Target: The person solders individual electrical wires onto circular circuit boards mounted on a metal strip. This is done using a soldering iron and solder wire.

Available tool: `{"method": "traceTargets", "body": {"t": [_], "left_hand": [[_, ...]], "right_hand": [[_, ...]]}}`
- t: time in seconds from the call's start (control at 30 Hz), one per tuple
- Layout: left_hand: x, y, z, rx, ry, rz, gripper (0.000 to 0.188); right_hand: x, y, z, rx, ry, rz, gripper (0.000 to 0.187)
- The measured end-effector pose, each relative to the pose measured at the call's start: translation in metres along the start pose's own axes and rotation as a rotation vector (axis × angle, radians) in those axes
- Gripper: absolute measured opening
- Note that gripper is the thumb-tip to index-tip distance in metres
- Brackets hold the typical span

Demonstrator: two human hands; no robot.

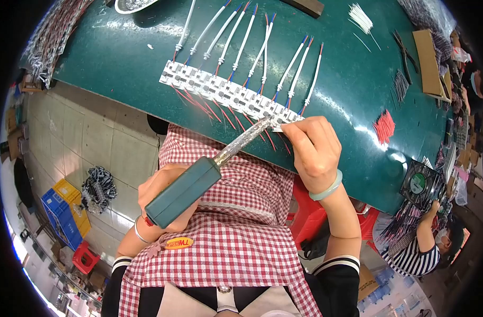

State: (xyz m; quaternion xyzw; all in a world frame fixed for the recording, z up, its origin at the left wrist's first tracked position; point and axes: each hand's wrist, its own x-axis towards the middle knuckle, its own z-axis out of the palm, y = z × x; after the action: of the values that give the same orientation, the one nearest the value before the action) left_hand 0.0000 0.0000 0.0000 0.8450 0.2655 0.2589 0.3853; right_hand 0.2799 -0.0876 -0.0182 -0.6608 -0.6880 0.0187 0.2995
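At table edge: left hand grips soldering iron; right hand apparently pinches white strip.

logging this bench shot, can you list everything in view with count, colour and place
soldering iron: one, teal handle, silver barrel, left grip
white strip: one, near table edge
white cables: about ten, red and blue leads, behind strip
table: one, dark green
red wire pile: one, table right
small fan: one, black, right edge
crates: blue, yellow, floor left
co-worker: one, striped top, lower right
left hand: holds iron
right hand: fingertips at strip end, green bangle
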Motion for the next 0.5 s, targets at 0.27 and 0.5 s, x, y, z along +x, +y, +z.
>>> {"method": "traceTargets", "body": {"t": [0.27,0.5], "left_hand": [[0.005,0.005,-0.003,0.072,0.050,-0.017,0.025],[0.000,0.001,-0.003,0.047,0.068,-0.039,0.025]], "right_hand": [[0.006,-0.003,0.003,0.016,0.120,-0.051,0.026],[0.015,-0.007,0.002,0.079,0.022,0.012,0.025]]}}
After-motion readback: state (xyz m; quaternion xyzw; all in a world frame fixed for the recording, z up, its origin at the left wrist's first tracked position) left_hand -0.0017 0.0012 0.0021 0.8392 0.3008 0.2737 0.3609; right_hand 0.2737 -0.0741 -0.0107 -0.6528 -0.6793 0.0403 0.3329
